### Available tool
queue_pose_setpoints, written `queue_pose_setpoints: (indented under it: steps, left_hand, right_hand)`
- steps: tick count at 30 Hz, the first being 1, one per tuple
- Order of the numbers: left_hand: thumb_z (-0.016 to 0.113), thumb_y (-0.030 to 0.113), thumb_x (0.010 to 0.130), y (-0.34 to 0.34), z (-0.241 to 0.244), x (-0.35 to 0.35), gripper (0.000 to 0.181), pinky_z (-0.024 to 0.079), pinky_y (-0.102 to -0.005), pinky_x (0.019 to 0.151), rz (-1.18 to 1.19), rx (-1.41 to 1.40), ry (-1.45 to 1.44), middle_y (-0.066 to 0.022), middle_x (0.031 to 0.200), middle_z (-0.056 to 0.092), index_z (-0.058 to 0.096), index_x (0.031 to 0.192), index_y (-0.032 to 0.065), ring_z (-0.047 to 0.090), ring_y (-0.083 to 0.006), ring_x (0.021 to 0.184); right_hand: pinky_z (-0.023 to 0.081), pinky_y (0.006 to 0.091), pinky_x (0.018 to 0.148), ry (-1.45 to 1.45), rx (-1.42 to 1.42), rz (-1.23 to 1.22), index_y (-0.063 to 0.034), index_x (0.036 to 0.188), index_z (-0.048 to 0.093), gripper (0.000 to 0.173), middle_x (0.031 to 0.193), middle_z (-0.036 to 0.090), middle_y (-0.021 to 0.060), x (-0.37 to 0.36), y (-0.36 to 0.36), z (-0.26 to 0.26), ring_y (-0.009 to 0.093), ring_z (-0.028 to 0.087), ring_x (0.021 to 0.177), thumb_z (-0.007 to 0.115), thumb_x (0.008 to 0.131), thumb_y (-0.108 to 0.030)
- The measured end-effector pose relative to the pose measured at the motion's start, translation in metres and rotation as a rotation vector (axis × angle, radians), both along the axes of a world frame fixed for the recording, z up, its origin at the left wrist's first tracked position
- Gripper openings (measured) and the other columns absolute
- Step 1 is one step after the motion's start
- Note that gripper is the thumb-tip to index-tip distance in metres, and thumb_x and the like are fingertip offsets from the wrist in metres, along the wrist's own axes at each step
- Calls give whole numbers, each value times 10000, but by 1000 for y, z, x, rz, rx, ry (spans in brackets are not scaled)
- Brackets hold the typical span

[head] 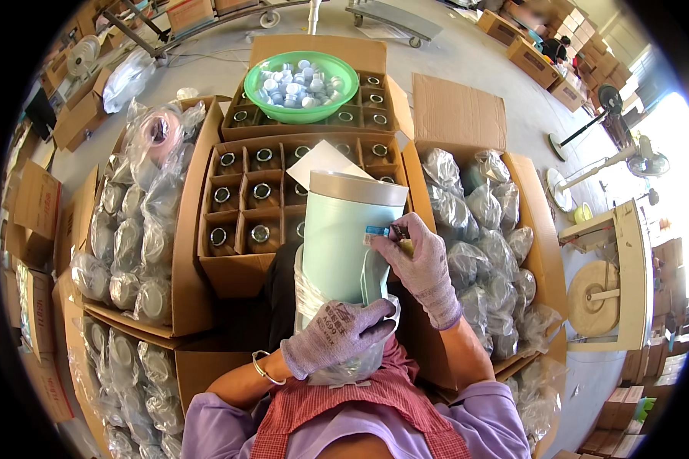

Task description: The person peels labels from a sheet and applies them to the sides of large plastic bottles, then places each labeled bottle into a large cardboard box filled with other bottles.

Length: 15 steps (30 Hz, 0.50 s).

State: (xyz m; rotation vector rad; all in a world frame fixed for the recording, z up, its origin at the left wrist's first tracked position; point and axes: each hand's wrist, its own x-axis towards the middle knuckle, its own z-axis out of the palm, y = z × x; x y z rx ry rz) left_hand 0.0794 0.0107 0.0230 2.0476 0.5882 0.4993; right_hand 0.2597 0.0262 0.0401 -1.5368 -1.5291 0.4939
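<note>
A tall mint-green jug [344, 241] with a beige rim and a side handle [371, 281] stands before me, slightly tilted. Its lower part sits in a clear plastic bag [312, 290]. My left hand [341, 333], in a grey-purple knit glove, holds the jug low down through the bag, fingers close to the handle's lower end. Higher up, my gloved right hand [418, 261] pinches a small blue-and-white label [376, 234] against the jug's side, near the top of the handle. A white card [327, 163] shows behind the rim. The jug's base is hidden.
A divided carton [215, 267] of metal-rimmed bottles stands ahead. Behind it, a green basin [344, 103] of pale caps rests on another carton. Open cartons of plastic-wrapped items flank me at left [192, 229] and right [531, 201]. Floor fans [647, 163] stand to the right.
</note>
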Motion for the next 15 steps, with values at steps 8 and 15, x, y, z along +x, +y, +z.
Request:
queue_pose_setpoints:
  steps: [8, 15]
  left_hand:
    - [678, 183, 857, 6, -6, -9, 146, 491, -361, 583, -46, -58, -130, -88, 701, 628, 619, 955, 92, 617, -278, 592]
    - [709, 136, 831, 22, -9, -25, 109, 430, -275, 525, -143, -77, -173, -28, 659, 586, 658, 918, 95, 508, -144, 517]
  right_hand:
    - [445, 279, 500, -69, 89, 68, -28, 791, 545, 167, 624, 570, 75, -7, 3, 1, 176, 564, 492, 700, 808, -88]
    - [430, 298, 464, -327, 398, 280, -76, 740, 511, 219, 602, 525, 48, -1, 10, -4, 222, 535, 473, 717, 723, -5]
